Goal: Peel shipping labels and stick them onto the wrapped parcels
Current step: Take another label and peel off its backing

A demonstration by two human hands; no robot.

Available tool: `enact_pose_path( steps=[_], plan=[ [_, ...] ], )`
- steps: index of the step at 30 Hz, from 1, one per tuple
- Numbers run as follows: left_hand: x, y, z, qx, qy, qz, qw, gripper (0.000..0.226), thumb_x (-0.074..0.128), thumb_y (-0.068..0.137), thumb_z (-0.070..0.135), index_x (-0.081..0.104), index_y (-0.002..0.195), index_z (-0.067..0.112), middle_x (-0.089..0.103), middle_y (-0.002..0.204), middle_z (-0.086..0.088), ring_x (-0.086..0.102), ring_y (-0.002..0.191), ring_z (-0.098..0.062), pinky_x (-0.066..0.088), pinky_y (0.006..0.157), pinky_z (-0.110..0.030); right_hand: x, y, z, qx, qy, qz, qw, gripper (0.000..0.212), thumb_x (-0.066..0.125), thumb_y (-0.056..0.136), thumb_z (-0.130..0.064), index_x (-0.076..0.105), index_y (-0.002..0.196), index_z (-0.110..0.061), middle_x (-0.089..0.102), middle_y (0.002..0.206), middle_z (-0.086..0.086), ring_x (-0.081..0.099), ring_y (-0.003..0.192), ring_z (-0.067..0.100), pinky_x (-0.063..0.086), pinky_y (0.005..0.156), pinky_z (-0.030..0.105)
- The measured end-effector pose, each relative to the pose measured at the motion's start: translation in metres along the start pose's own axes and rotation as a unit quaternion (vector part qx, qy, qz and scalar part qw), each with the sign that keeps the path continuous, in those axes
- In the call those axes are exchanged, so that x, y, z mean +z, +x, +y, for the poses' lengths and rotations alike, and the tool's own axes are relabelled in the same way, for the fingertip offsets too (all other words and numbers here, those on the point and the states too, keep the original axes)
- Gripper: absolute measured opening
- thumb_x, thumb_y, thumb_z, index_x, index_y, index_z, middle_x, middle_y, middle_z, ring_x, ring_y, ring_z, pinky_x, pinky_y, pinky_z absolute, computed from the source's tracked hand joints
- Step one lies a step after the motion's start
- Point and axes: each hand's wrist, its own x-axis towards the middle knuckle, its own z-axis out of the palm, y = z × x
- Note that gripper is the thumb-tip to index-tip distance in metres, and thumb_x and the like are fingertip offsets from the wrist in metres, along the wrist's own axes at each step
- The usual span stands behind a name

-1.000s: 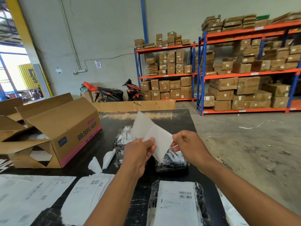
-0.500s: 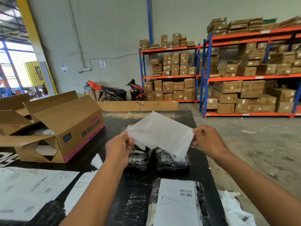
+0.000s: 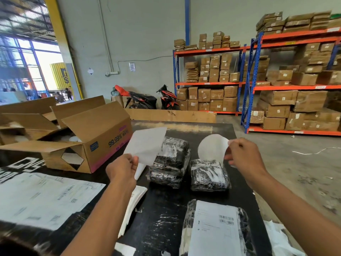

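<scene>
My hands were apart at mid-frame, left hand (image 3: 122,169) pinching a flat sheet (image 3: 145,145), right hand (image 3: 243,154) a curled sheet (image 3: 212,148); which one was the label I couldn't tell. Two unlabelled parcels (image 3: 171,159) lay on the table (image 3: 166,209) between and below them, the right parcel (image 3: 208,176) directly under the curl.

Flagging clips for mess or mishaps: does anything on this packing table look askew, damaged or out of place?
Nothing looks damaged. The white sheet pinched in the right hand curls over on itself, unlike the flat sheet in the left hand. Beside the table, at its right edge, lies crumpled white paper.
</scene>
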Motion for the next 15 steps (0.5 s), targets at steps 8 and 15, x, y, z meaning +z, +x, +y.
enact_pose_path(
  steps=[8,15],
  plan=[
    [-0.029,0.037,0.018,0.020,0.129,0.026,0.991,0.017,0.067,0.089,0.009,0.060,0.074,0.009,0.059,0.067,-0.009,0.049,0.058,-0.017,0.045,0.063,-0.033,0.081,-0.008,-0.062,-0.064,0.123,-0.117,0.983,0.019,0.045,0.104,-0.018,0.061,0.097,-0.012,0.065,0.086,0.009,0.067,0.070,0.015,0.056,0.073,0.037],
    [-0.028,0.111,0.019,0.002,0.248,0.024,0.969,0.012,0.065,0.087,0.006,0.059,0.078,0.011,0.064,0.073,-0.008,0.061,0.065,-0.019,0.058,0.071,-0.034,0.149,0.008,-0.097,-0.079,0.157,-0.147,0.973,0.022,0.046,0.103,-0.015,0.059,0.086,-0.015,0.063,0.084,0.007,0.065,0.068,0.016,0.054,0.067,0.036]
  ],
)
